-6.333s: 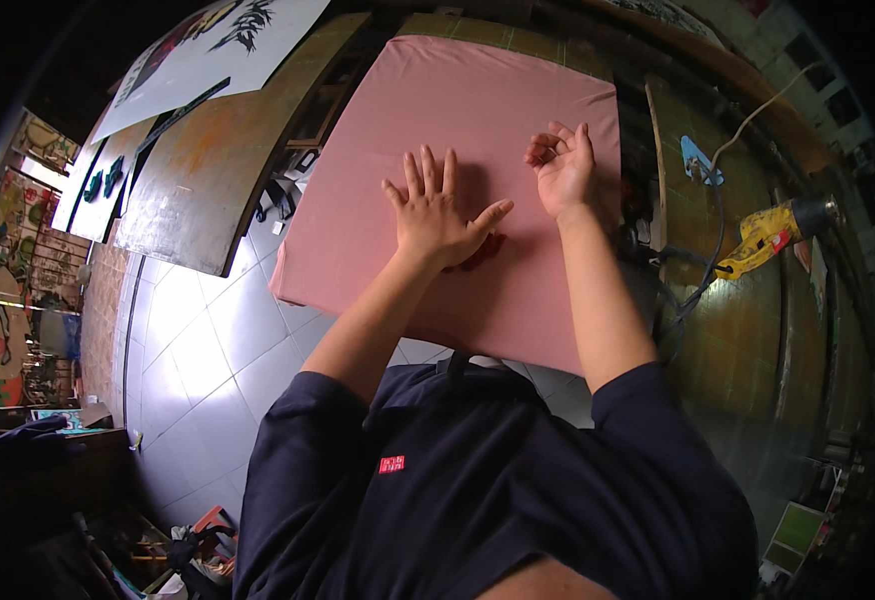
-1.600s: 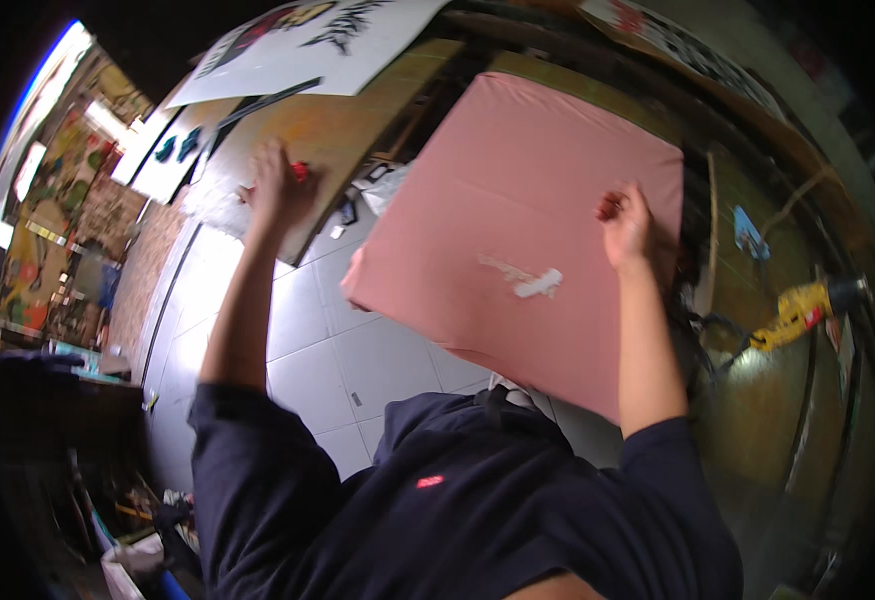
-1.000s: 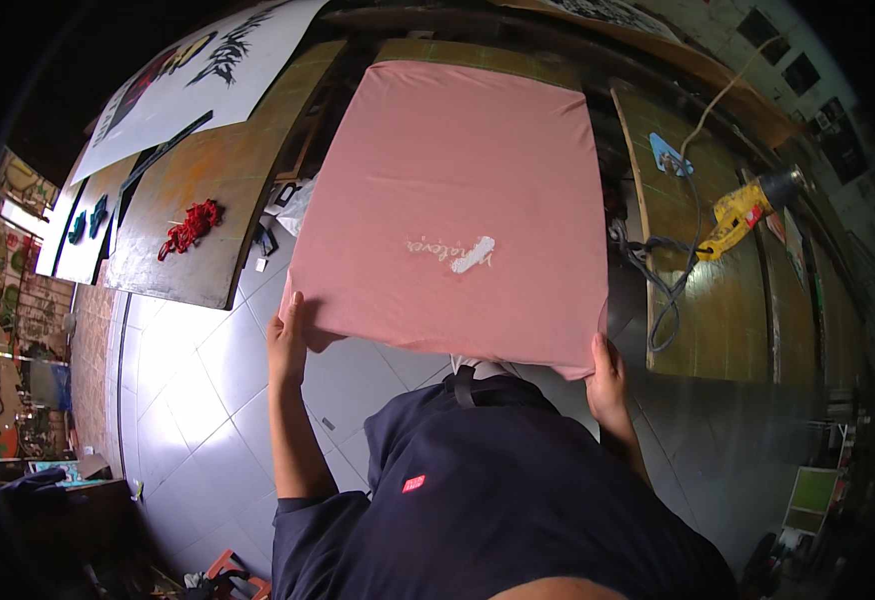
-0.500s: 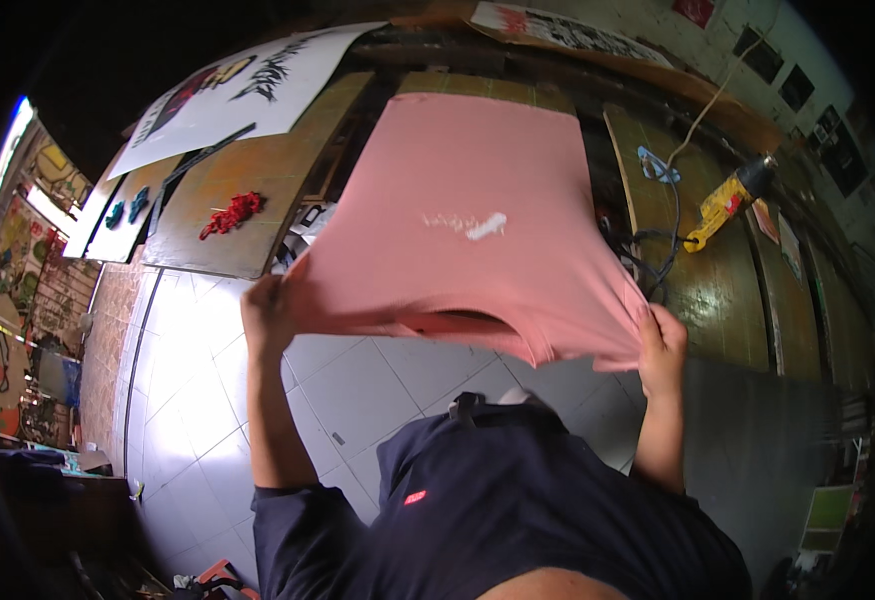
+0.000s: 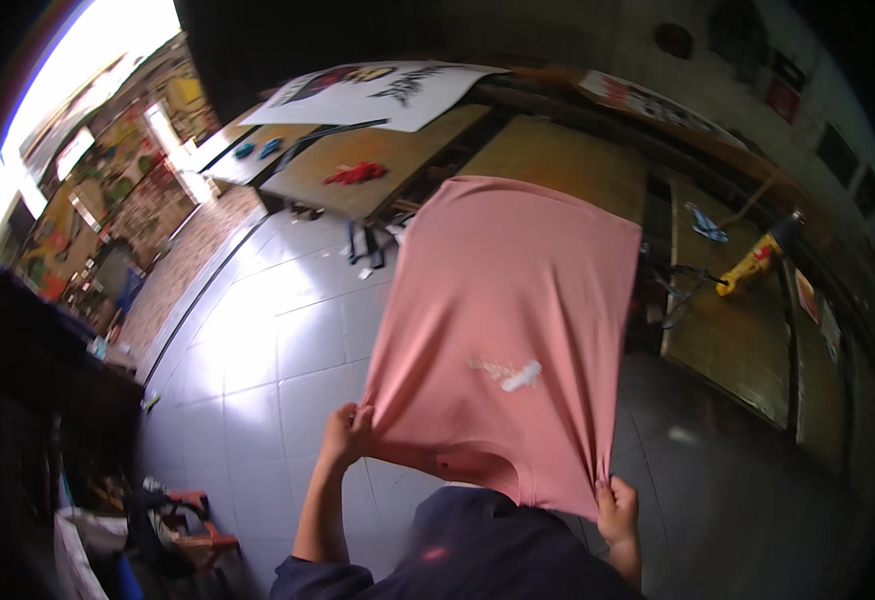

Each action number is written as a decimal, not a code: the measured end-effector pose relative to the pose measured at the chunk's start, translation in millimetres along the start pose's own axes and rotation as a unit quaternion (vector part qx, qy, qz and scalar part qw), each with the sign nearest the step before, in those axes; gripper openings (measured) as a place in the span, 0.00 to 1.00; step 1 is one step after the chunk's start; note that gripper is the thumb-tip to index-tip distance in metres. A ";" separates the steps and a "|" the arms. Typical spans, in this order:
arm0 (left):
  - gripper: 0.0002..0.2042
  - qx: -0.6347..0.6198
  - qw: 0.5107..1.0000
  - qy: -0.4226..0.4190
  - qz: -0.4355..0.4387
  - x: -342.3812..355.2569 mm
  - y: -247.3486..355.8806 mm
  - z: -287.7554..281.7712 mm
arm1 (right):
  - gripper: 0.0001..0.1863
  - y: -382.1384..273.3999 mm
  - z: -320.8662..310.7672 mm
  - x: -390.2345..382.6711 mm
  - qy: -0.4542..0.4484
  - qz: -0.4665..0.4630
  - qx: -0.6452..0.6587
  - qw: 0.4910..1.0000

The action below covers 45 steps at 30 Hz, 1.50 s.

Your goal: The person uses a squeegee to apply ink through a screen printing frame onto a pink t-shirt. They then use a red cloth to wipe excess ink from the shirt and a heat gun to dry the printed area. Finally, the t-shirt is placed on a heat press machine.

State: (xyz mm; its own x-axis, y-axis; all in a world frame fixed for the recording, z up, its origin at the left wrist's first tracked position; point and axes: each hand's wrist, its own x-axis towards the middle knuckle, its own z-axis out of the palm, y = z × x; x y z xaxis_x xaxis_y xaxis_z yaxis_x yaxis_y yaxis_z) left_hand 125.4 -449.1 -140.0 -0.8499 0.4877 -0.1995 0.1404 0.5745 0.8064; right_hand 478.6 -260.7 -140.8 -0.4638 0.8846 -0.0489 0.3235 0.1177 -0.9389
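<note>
A pink T-shirt [image 5: 503,290] is stretched flat in front of me, its neckline toward my body and its far hem over the near part of the middle board [image 5: 558,160]. Small white marks [image 5: 523,376] show on its chest. My left hand [image 5: 346,437] is closed on the fabric at the near left corner. At the near right corner, my right hand [image 5: 618,512] pinches the cloth, and folds run up from its fingers. I cannot tell whether the hem still touches the board.
A yellow heat gun [image 5: 758,262] with a dark cord and a small blue item [image 5: 706,224] lie on the right board. The left board carries a red bundle [image 5: 356,173] and a white printed sheet [image 5: 378,95]. A cluttered reddish object [image 5: 203,530] sits low at left.
Both hands have drawn the shirt toward my body, so more of the middle board shows. My view has shifted, with the boards now farther off. Both hands keep their hold.
</note>
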 end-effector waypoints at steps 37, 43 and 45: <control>0.13 -0.214 0.846 0.301 -0.383 -563.1 -432.4 -92.6 | 0.22 10.5 271.0 -252.2 -0.560 -0.161 -0.457 0.672; 0.05 -0.401 0.637 0.550 -0.362 -649.3 -484.6 -123.7 | 0.16 12.3 295.4 -295.9 -0.515 -0.120 -0.268 0.805; 0.03 -0.478 0.620 0.542 -0.306 -679.8 -478.7 -154.6 | 0.14 -29.1 319.7 -323.2 -0.557 -0.041 -0.190 0.807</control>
State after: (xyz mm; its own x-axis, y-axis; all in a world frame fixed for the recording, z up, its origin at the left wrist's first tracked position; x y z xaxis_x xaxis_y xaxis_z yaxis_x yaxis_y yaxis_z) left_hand 557.4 -1157.3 -304.3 -0.5106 -0.6549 -0.5571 -0.3008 -0.4710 0.8293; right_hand 355.3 -694.3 -206.6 -0.8821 -0.0641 -0.4666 0.3852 0.4721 -0.7930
